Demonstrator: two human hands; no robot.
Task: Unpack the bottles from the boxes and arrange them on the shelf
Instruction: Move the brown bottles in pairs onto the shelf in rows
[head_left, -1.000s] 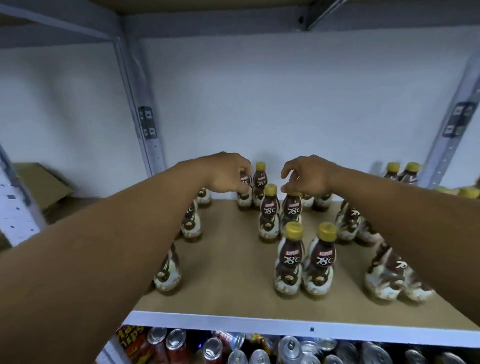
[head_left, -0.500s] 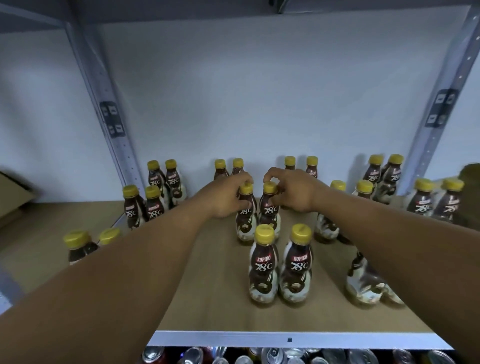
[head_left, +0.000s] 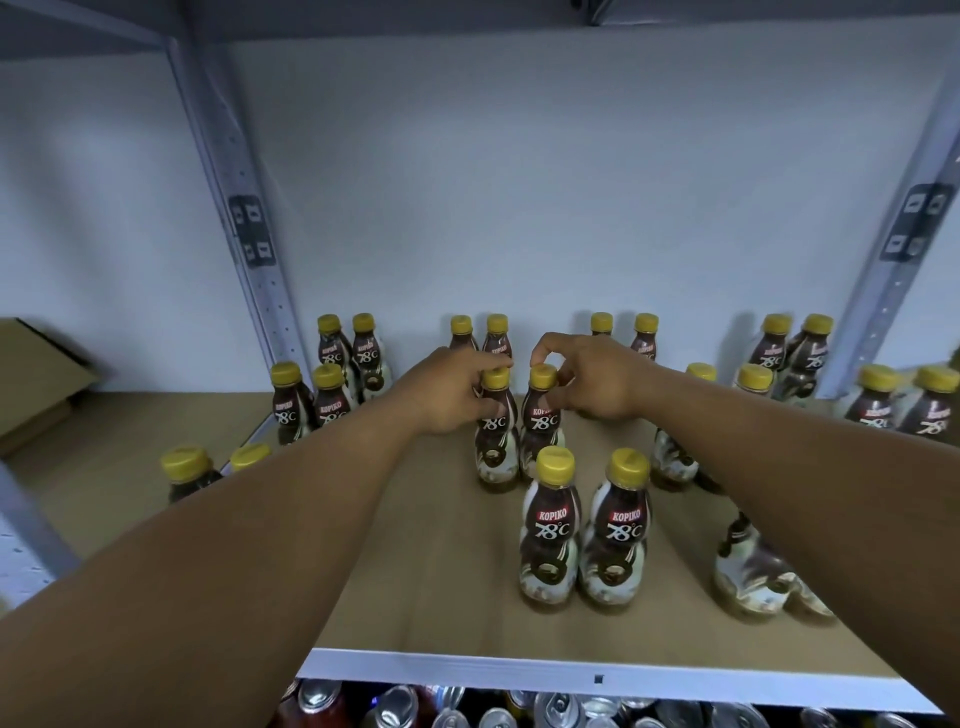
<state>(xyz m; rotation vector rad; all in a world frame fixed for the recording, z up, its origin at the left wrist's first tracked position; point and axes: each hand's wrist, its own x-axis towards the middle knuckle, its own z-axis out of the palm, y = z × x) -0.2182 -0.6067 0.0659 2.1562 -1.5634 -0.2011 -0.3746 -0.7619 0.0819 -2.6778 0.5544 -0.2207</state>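
Two bottles standing midway back on the shelf (head_left: 441, 571); left hand (head_left: 441, 402) fingers curled round the neck of the left bottle (head_left: 496, 457); right hand (head_left: 597, 387) fingers pinching the cap of the right bottle (head_left: 540, 441); liable to topple onto the front pair (head_left: 550, 530) if released crooked.

Left hand (head_left: 448, 396) onto middle bottle (head_left: 496, 449)

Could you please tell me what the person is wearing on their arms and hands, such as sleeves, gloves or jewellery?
Nothing is worn. The left hand and right hand have no gloves, and no rings show on the visible fingers. The left forearm and right forearm carry no sleeve as far as the frame's edge, and neither wrist shows a watch or bracelet.
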